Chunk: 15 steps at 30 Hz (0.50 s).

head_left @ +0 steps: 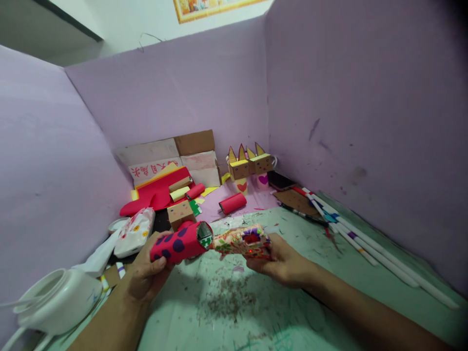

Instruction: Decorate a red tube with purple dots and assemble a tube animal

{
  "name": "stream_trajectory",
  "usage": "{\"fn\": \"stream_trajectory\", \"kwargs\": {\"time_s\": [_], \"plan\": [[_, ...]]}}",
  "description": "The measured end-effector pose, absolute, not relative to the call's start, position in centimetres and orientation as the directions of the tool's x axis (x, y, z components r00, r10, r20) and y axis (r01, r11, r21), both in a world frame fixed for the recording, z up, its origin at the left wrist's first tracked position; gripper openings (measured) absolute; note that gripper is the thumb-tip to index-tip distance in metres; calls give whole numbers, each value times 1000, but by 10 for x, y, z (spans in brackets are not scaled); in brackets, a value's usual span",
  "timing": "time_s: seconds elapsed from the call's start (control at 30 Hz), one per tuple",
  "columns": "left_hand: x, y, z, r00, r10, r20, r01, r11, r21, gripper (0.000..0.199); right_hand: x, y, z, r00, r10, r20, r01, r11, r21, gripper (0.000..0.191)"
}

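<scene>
Just right of the purple-spotted red tube (pixel 177 243), the right hand (pixel 283 261) has its fingers wrapped round a floral-patterned tool (pixel 236 242), probably a glue gun; the left hand's (pixel 150 273) fingers clasp the tube. Best keep them off its open rim and guide the tip lightly.

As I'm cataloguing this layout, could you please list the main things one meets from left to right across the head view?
White pot, white packet with yellow designs, purple-spotted red tube, floral-patterned item, long white sticks.
</scene>
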<state>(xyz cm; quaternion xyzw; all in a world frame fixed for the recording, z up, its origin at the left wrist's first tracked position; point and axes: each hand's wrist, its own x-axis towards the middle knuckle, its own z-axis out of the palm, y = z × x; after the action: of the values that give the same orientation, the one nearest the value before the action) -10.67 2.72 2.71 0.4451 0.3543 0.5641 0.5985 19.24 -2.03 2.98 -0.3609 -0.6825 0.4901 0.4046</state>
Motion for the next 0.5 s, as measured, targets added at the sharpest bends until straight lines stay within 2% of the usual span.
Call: {"fn": "stream_trajectory", "kwargs": {"time_s": [0.23, 0.5], "plan": [[-105, 27, 27, 163, 986, 34, -334, 22, 942, 61, 191, -20, 28, -400, 877, 267, 35, 306, -951, 15], [-101, 24, 32, 181, 983, 23, -317, 36, 948, 60, 191, -22, 31, -402, 889, 221, 74, 272, -959, 13]]}}
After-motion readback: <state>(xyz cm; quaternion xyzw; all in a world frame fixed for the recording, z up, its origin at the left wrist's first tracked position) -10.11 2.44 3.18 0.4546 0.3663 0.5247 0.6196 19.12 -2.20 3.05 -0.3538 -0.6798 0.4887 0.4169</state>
